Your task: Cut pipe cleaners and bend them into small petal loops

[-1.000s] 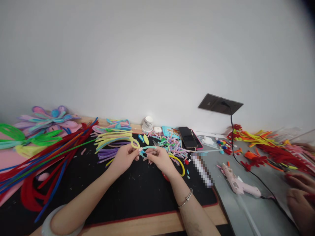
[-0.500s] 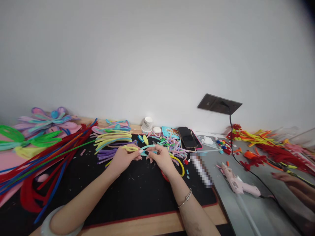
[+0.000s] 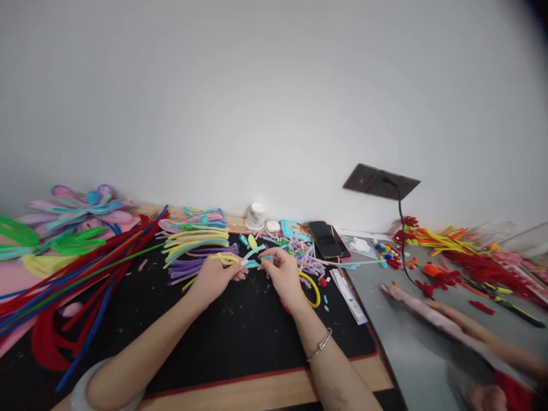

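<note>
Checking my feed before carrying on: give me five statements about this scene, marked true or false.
The left hand holds a yellow pipe cleaner. True.
The black smartphone lies left of the white cup. False: the black smartphone lies right of the cup.
Purple pipe cleaners lie on the black mat. True.
The right hand lies on the smartphone. False: the right hand is beside the left hand.
The black cord runs into the wall outlet. True.
</note>
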